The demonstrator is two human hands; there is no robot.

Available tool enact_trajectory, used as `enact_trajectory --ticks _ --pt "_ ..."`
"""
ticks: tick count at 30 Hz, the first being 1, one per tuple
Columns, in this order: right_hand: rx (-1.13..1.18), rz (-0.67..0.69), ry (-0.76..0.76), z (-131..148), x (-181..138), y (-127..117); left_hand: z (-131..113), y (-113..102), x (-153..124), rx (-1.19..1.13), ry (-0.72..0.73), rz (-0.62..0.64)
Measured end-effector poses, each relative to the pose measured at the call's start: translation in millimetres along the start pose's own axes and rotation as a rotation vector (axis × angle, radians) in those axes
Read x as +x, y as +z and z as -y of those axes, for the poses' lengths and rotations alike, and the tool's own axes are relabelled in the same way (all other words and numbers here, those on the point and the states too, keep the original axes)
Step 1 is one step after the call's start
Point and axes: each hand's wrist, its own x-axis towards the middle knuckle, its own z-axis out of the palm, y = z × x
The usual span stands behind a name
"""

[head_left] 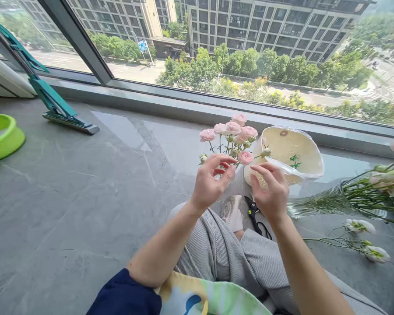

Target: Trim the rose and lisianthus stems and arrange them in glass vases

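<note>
A bunch of pink ruffled flowers (232, 127) with green buds stands upright in front of me; the lower stems and whatever supports them are hidden behind my hands. My left hand (213, 180) is at the bunch's left side, fingers curved and thumb apart, the fingertips close to the stems under the lowest pink bloom (245, 158). On the other side, my right hand (271, 189) has its fingers bent and thumb apart, near that bloom and a pale bud (265, 152). Nothing shows gripped in either hand. Black pruning shears (254, 216) lie on the floor below.
A cream container (293, 146) with clear wrapping sits behind my right hand. To the right, a glass vase (318, 199) holding stems lies on its side, near loose white flowers (376, 253). A green bowl (6, 146) and teal mop (57, 103) are left, by the window.
</note>
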Motion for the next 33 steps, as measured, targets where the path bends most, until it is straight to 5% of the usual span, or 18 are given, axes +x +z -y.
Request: enact_trajectory --ticks 3,6,14,33 --pt "0.092 0.073 -0.049 42.1 0.0 34.4 13.4 -34.2 11.9 -0.03 -0.078 -0.294" --pt "0.051 0.091 -0.067 61.6 8.5 66.8 36.1 -57.8 15.7 0.01 -0.172 -0.396" --pt "-0.079 0.072 -0.037 64.8 20.1 99.3 59.5 -71.8 13.7 0.239 -0.128 -0.276" --pt "-0.088 0.087 -0.021 66.9 22.2 100.2 68.1 -74.8 14.9 0.371 0.088 -0.231"
